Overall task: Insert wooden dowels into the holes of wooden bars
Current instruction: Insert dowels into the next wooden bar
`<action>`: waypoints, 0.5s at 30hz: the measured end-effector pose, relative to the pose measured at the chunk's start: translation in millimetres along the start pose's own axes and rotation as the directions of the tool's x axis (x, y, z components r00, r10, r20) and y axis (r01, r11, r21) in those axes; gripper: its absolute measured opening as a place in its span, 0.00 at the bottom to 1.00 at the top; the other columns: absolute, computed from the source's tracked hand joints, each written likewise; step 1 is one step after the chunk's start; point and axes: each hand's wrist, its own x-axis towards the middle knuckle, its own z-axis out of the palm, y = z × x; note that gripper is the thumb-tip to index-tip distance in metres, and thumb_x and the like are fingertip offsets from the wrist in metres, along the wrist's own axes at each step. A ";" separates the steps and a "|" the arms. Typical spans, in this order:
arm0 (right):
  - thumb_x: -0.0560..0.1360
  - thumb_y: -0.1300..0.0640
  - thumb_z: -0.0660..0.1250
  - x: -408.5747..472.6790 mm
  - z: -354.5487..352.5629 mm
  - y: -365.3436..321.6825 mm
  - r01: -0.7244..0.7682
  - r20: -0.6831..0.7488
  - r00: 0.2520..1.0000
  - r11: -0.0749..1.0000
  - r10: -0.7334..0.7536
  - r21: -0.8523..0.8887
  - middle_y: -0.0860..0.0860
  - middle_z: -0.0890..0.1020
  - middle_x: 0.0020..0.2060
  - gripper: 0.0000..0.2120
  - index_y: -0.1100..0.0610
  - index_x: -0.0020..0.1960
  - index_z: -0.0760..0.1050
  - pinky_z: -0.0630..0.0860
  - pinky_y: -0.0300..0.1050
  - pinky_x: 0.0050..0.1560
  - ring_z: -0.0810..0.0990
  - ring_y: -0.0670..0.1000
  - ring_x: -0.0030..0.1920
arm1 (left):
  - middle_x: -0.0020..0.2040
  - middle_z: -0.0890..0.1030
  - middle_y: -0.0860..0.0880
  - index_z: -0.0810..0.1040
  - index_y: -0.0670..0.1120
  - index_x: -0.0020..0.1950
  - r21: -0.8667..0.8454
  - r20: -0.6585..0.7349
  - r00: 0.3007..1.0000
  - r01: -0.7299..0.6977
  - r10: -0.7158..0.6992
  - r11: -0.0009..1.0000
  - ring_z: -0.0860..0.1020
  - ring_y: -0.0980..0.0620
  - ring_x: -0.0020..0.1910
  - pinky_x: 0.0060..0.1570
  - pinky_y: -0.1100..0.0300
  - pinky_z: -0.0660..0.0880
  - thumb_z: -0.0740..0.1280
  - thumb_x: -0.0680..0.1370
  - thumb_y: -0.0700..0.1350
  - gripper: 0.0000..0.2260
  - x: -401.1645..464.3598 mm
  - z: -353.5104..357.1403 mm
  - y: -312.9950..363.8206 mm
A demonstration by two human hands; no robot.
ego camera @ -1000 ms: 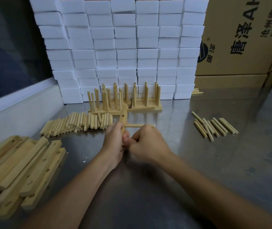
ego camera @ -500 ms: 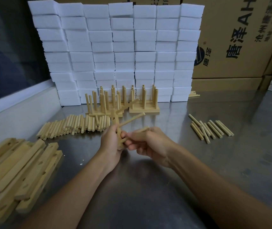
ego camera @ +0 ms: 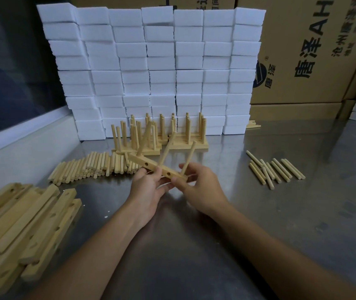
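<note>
Seemingly bar (ego camera: 151, 165) between both hands' fingers (ego camera: 178, 180)

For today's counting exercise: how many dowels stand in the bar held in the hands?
3, none seemingly hidden: one dowel near the bar's far end, one mid-bar, one at the near end beside the right hand.

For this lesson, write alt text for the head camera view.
Two hands, left hand and right hand, hold a wooden bar with three dowels inserted above a steel table. Loose dowels and spare bars lie left.
</note>
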 end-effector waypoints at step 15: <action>0.76 0.57 0.71 15.5 -40.7 32.4 -0.150 -0.050 0.989 0.960 0.142 -0.235 0.46 0.79 0.43 0.07 0.53 0.53 0.80 0.70 0.36 0.42 0.77 0.45 0.44 | 0.62 0.74 0.49 0.74 0.46 0.67 0.659 -0.128 0.957 -0.114 0.261 0.743 0.79 0.55 0.49 0.49 0.61 0.77 0.67 0.79 0.39 0.16 5.0 0.4 -7.4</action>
